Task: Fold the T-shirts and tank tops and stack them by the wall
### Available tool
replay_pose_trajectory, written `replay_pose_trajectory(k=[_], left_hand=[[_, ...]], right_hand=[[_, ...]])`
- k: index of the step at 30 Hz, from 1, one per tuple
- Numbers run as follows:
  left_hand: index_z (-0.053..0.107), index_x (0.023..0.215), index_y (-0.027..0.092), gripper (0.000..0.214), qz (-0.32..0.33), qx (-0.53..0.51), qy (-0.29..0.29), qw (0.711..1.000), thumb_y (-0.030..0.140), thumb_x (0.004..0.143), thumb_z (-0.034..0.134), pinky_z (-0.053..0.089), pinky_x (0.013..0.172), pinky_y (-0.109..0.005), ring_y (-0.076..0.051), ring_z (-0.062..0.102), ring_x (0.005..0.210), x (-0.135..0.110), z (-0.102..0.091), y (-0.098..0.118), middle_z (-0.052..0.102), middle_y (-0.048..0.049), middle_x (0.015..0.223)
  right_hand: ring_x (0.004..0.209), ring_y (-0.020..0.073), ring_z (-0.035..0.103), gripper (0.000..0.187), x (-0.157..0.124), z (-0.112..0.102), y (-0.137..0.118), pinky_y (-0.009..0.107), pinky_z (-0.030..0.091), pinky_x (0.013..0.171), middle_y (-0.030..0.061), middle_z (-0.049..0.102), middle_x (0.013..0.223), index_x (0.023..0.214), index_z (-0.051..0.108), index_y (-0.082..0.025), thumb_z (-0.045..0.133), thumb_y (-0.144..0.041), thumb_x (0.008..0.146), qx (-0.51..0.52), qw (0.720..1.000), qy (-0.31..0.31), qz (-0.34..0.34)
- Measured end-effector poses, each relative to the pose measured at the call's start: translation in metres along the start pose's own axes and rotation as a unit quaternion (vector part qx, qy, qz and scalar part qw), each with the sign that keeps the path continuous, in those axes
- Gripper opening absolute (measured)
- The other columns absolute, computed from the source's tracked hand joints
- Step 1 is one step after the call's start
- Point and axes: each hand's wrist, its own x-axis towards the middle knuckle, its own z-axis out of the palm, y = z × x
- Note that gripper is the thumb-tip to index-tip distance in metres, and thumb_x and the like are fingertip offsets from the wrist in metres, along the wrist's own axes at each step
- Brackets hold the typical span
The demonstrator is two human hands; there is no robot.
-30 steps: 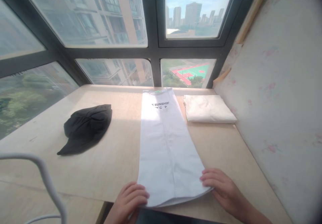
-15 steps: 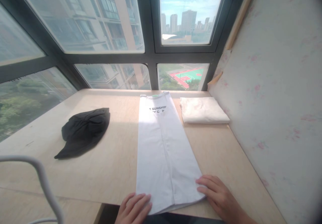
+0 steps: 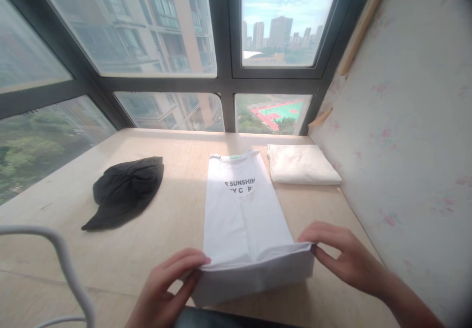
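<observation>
Long folded white fabric shirt with black lettering (image 3: pixel 245 224) lies on pale wooden tabletop (image 3: pixel 165 239), lettered end toward dark-framed window (image 3: pixel 223 52), near edge raised; left hand (image 3: pixel 169 281) pinches near left corner between thumb and fingers; right hand (image 3: pixel 346 254) pinches near right corner likewise; soft black fabric cap (image 3: pixel 127 189) well apart, left; folded off-white cloth (image 3: pixel 302 164) near shirt's far right side

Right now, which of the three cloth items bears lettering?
The shirt, held by the left hand and right hand; the hat and cream cloth show none.
</observation>
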Motion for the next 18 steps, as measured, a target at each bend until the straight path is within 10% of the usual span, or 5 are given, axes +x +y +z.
replay_pose_trajectory(k=[6,18], left_hand=[[0.067,0.119,0.015,0.043,-0.169,0.032,0.064,0.983,0.033,0.079,0.061,0.056,0.074,-0.031,-0.020,0.068,0.079,0.131,0.031,-0.090,0.074,-0.0091,0.101],[0.068,0.116,0.018,0.037,-0.128,0.116,0.076,0.982,0.026,0.084,0.050,0.055,0.086,-0.034,-0.020,0.068,0.089,0.139,0.056,-0.128,0.074,-0.0062,0.106]], right_hand=[[0.092,0.0215,0.067,0.045,0.126,0.045,0.094,0.034,0.054,0.084,0.0109,0.071,0.110,0.126,0.063,-0.015,0.054,-0.014,0.081,-0.050,0.980,0.108,0.158],[0.086,0.0204,0.065,0.046,0.114,0.094,0.145,0.037,0.055,0.083,0.0101,0.068,0.108,0.126,0.059,-0.015,0.044,-0.012,0.082,-0.126,0.954,0.221,0.161]])
